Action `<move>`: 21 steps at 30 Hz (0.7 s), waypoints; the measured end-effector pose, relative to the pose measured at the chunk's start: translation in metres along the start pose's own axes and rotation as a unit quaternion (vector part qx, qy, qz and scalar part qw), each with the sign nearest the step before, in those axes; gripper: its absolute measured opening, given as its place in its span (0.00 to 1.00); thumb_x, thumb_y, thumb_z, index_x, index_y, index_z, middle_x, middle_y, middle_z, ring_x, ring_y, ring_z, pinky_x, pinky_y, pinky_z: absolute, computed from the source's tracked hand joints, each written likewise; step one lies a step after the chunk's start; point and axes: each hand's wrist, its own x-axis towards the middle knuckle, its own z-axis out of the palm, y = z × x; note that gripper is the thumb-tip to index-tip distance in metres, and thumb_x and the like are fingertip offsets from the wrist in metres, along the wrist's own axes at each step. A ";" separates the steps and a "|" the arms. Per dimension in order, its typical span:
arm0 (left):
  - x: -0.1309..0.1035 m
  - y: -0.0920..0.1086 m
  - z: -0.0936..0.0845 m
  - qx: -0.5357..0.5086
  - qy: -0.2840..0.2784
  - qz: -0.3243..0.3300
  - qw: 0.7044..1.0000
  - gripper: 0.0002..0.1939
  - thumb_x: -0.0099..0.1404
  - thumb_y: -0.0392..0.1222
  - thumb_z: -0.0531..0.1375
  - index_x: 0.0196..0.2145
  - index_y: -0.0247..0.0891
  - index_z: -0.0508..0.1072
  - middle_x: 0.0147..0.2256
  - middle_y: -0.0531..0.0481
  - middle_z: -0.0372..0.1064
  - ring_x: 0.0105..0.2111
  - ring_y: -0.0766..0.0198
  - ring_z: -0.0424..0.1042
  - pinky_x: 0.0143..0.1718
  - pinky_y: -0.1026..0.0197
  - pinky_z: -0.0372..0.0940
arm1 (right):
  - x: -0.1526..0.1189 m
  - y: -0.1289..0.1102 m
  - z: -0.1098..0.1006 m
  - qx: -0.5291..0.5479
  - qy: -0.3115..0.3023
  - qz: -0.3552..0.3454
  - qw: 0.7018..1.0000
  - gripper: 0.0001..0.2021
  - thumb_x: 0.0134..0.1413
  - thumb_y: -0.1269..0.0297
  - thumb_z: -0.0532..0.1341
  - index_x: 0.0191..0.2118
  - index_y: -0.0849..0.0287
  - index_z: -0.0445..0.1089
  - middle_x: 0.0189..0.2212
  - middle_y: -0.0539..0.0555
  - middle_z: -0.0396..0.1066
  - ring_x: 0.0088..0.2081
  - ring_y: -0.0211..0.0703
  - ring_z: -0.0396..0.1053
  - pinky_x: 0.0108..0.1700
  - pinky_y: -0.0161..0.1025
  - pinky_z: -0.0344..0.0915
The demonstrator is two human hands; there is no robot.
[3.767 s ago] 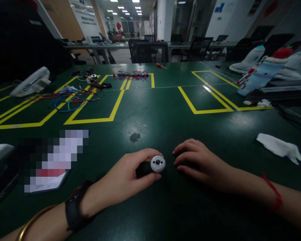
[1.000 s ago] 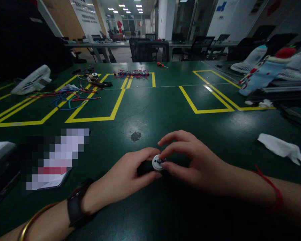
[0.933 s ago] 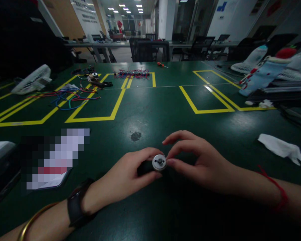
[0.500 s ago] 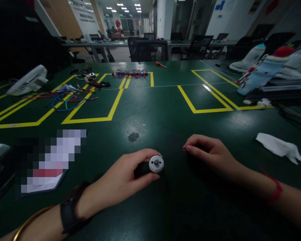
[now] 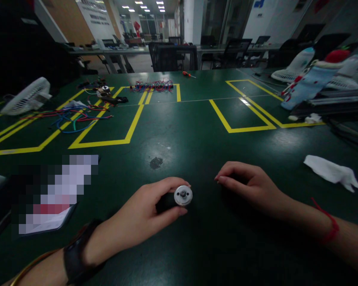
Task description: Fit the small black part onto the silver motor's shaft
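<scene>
- Centrally, near the front of a dark green table [image 5: 170, 125], a small silver cylinder, probably a motor [image 5: 183, 196], stands upright with its round face up. Whether its base touches the tabletop is hidden.
- The left hand [image 5: 144, 208], coming from the lower left, has its thumb and fingers closed around the cylinder's side, thumb nearest the wearer. The grip is narrow and leaves the whole top face uncovered.
- On that face sit a dark central hub [image 5: 183, 194] and two small dark holes, one on each side.
- The right hand [image 5: 250, 184] is apart from the motor, to its right, with thumb and forefinger drawn together. Whether something tiny is pinched there, I cannot tell.
- The step in hand looks like steadying the motor on one side while the other hand is free for fine work.
- To do that well, a firm, even hold low on the casing should stop it turning or tipping without hiding the holes.
- Fingertips are best brought in from above or the right, clear of the left thumb.
- A white tissue [image 5: 331, 171] lies well apart at far right; an orange-handled screwdriver [image 5: 187, 74] rests at the table's far edge, beyond easy reach.
</scene>
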 end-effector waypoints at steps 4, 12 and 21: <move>0.000 0.000 0.000 -0.003 0.000 -0.001 1.000 0.21 0.65 0.37 0.62 0.54 0.51 0.65 0.51 0.58 0.69 0.49 0.63 0.70 0.51 0.61 0.64 | -0.001 0.000 0.000 -0.002 -0.001 -0.001 1.000 0.07 0.61 0.61 0.60 0.36 0.57 0.73 0.33 0.51 0.72 0.35 0.39 0.70 0.37 0.36 0.65; 0.000 0.000 -0.001 0.000 0.000 0.002 1.000 0.21 0.65 0.37 0.62 0.54 0.50 0.64 0.51 0.57 0.69 0.49 0.62 0.70 0.51 0.61 0.64 | 0.000 -0.002 0.000 0.001 0.001 0.002 1.000 0.07 0.61 0.60 0.61 0.36 0.57 0.73 0.33 0.51 0.72 0.35 0.39 0.70 0.38 0.36 0.66; 0.000 0.002 -0.001 -0.004 0.000 0.003 1.000 0.20 0.66 0.38 0.61 0.54 0.47 0.65 0.51 0.52 0.70 0.49 0.59 0.70 0.51 0.57 0.65 | -0.001 -0.004 -0.001 0.010 0.006 0.014 1.000 0.09 0.61 0.58 0.61 0.36 0.57 0.74 0.33 0.52 0.73 0.35 0.41 0.71 0.37 0.37 0.67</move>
